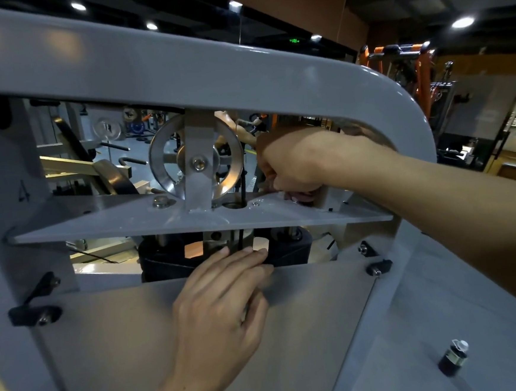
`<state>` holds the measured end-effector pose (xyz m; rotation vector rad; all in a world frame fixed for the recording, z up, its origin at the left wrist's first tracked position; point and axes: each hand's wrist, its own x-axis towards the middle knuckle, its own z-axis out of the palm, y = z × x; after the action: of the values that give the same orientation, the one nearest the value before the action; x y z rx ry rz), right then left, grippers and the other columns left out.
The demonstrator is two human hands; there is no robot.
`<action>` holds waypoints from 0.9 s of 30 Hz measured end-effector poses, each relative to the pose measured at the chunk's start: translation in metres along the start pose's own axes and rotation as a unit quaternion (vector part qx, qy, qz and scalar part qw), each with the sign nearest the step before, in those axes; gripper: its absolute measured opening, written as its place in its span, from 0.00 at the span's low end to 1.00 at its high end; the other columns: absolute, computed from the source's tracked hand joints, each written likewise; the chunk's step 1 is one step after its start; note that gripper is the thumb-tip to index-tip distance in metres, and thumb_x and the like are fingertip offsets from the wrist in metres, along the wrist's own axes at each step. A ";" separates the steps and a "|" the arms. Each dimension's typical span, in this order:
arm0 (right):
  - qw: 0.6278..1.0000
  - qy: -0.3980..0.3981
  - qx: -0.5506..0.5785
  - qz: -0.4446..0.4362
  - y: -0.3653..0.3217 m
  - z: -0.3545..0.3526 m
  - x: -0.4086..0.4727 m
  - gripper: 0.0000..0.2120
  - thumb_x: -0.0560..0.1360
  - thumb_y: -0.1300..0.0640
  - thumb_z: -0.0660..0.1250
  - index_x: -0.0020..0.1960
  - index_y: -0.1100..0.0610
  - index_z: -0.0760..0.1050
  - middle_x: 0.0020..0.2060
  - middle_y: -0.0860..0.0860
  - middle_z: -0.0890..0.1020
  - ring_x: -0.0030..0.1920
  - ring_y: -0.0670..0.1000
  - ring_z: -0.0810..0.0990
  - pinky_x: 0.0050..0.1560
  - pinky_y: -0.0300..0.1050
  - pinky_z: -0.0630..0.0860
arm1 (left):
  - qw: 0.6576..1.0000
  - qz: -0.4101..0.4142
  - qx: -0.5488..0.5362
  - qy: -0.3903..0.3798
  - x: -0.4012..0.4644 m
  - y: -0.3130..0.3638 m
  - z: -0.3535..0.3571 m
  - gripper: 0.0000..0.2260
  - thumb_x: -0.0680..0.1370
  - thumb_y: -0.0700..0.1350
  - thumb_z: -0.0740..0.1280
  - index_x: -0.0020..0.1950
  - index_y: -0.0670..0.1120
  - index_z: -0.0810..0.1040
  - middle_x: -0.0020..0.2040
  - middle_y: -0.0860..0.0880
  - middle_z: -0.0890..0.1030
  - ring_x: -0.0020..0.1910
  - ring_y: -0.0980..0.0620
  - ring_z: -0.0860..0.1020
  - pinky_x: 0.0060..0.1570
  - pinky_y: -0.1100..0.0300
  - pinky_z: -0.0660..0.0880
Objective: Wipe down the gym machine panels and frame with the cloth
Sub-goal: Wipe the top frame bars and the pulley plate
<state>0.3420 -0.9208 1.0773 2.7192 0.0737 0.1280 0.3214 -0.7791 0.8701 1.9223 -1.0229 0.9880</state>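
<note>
**gymrat_42:** So what's in the shot? Big grey machine frame (272, 80) fills most of it, curving down on the right, with a flat grey panel (123, 344) bolted across the lower half.

**wipe_guy:** Yep, and between them there's a horizontal grey plate (129, 224) with a shiny pulley wheel (196, 157) standing on a bracket above it. A black cable drops through a hole in the plate just right of the wheel.

**gymrat_42:** Hands?

**wipe_guy:** Right hand (294, 164) reaches in under the frame's curve and is down on the plate's right end, fingers curled under. Looks like something pale and pinkish is bunched beneath them, probably the cloth (297, 196), but barely any shows, so can't swear to it.

**gymrat_42:** And the left hand (224, 293)?

**wipe_guy:** Flat on the top edge of the panel, fingers straight and together, tips over the edge toward the black weight stack (169, 264).

**gymrat_42:** Small stuff?

**wipe_guy:** Dark little bottle (453, 359) with a white cap, bottom right, well apart from both hands.
</note>
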 end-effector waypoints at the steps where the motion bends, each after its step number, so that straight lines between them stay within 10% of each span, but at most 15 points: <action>1: 1.000 0.003 0.010 0.000 -0.002 0.000 -0.002 0.06 0.77 0.64 0.66 0.43 0.58 0.78 0.37 0.54 0.80 0.33 0.52 0.76 0.28 0.42 0.69 | 1.000 0.001 -0.001 -0.001 0.000 0.001 0.000 0.14 0.76 0.40 0.64 0.54 0.48 0.87 0.61 0.55 0.84 0.63 0.58 0.80 0.72 0.56 0.70; 12: 0.989 0.073 0.120 0.042 -0.013 0.009 -0.012 0.08 0.80 0.60 0.68 0.58 0.56 0.81 0.50 0.53 0.83 0.47 0.54 0.82 0.41 0.43 0.77 | 1.000 0.003 -0.004 -0.003 0.000 0.001 0.000 0.13 0.75 0.40 0.65 0.53 0.48 0.87 0.62 0.56 0.83 0.64 0.59 0.80 0.73 0.57 0.69; 27: 0.971 0.044 0.232 -0.043 0.006 0.008 -0.029 0.06 0.81 0.53 0.69 0.54 0.45 0.84 0.42 0.40 0.84 0.43 0.40 0.81 0.41 0.33 0.75 | 1.000 0.003 -0.005 -0.009 0.000 0.000 -0.001 0.13 0.74 0.40 0.65 0.53 0.49 0.87 0.62 0.56 0.84 0.65 0.59 0.79 0.72 0.56 0.70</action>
<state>0.3142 -0.9310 1.0703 3.1686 0.2781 0.2316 0.3211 -0.7787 0.8704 1.9238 -1.0433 0.9681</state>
